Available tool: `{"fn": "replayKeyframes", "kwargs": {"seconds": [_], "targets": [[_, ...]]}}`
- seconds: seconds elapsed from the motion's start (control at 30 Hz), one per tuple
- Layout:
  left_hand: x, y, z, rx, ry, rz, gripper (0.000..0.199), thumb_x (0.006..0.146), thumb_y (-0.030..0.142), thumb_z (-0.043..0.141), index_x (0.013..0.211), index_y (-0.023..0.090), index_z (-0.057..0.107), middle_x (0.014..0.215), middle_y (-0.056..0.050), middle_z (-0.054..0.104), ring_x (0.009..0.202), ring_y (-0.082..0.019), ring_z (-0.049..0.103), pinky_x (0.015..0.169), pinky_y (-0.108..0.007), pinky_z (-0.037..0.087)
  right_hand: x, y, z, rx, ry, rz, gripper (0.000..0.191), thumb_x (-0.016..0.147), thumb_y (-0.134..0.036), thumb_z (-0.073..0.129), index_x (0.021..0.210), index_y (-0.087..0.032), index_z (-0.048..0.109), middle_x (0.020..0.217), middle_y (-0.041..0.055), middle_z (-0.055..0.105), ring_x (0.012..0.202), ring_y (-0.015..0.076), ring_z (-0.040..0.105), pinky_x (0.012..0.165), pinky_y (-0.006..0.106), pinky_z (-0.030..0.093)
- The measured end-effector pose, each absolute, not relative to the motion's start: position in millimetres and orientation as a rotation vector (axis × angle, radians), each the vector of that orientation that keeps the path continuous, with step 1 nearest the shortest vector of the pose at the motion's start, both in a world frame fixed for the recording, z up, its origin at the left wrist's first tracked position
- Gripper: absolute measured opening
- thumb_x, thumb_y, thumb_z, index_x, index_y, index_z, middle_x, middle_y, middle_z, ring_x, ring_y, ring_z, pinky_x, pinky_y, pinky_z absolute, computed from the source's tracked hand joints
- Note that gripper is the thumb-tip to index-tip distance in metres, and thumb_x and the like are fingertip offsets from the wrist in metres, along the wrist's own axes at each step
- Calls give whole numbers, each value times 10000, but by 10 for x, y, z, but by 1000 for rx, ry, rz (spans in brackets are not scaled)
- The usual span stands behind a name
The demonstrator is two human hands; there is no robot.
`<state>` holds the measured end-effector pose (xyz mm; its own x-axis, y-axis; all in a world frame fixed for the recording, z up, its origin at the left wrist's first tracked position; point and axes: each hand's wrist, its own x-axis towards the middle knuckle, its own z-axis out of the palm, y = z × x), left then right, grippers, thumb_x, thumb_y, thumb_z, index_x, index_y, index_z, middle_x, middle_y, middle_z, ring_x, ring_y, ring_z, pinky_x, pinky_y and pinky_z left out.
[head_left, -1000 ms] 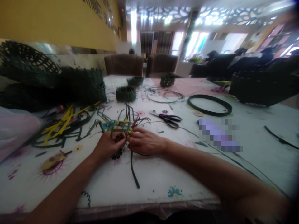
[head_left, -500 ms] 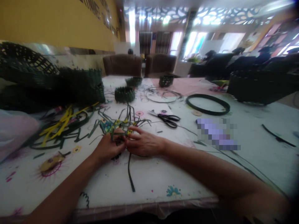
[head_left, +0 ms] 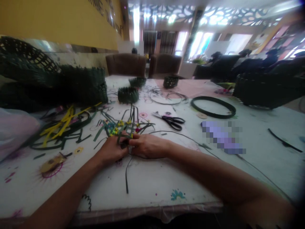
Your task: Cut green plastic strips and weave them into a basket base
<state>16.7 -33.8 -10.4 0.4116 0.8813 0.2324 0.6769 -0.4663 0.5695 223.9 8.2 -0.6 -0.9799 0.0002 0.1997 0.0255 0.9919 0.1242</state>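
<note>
A small piece of weaving (head_left: 124, 128) made of dark green strips, dotted with yellow, blue and pink bits, lies on the table with its loose strip ends fanned out. My left hand (head_left: 114, 148) is closed on its near left edge. From the right, my right hand (head_left: 147, 145) pinches the near edge with fingers bent, close against the left hand. One dark strip (head_left: 126, 178) hangs from between the hands towards the table's front. A long thin strip (head_left: 181, 133) runs off to the right. What lies under the fingers is partly hidden.
Black-handled scissors (head_left: 172, 121) lie just beyond my right hand. Yellow strips (head_left: 62, 122) and green strips sit at left, near a plastic bag (head_left: 17, 133). Small woven baskets (head_left: 128, 94), a dark green ring (head_left: 213, 107) and a large dark basket (head_left: 267, 90) stand farther back.
My right hand's fingers have drawn in closer to the weaving's edge. The hanging strip has swung a little left, and the long strip at right has shifted. The left hand stays nearly in place.
</note>
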Motion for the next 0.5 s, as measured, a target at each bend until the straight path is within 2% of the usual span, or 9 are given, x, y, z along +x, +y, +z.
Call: {"fn": "replayKeyframes", "kwargs": {"seconds": [0.07, 0.2, 0.37, 0.5], "targets": [[167, -338, -97, 2280, 1327, 728, 82, 700, 160, 547, 694, 193, 622, 793, -21, 624, 708, -162, 578, 613, -269, 415, 2251, 87, 0, -12, -2935, -166, 253, 1005, -180, 452, 855, -165, 656, 981, 81, 562, 974, 204, 484, 876, 313, 448], [158, -335, -110, 2284, 1316, 720, 95, 708, 165, 536, 703, 192, 626, 803, -21, 634, 713, -163, 589, 621, -266, 431, 2276, 88, 9, -37, -2940, -143, 231, 1001, -194, 456, 886, -170, 656, 1012, 84, 547, 982, 216, 468, 809, 304, 458], [153, -346, -133, 2226, 1372, 747, 214, 723, 178, 564, 918, 209, 646, 875, -17, 669, 795, -185, 628, 701, -281, 474, 2267, 70, 12, -80, -2971, -125, 231, 995, -225, 478, 865, -175, 662, 1021, 93, 555, 942, 214, 485, 826, 333, 471], [144, -340, -131, 2249, 1308, 721, 97, 731, 158, 559, 749, 208, 640, 822, -5, 631, 734, -158, 595, 658, -264, 452, 2261, 67, -3, -76, -2962, -142, 253, 1001, -219, 462, 862, -172, 668, 1061, 98, 574, 1018, 218, 498, 836, 325, 478]]}}
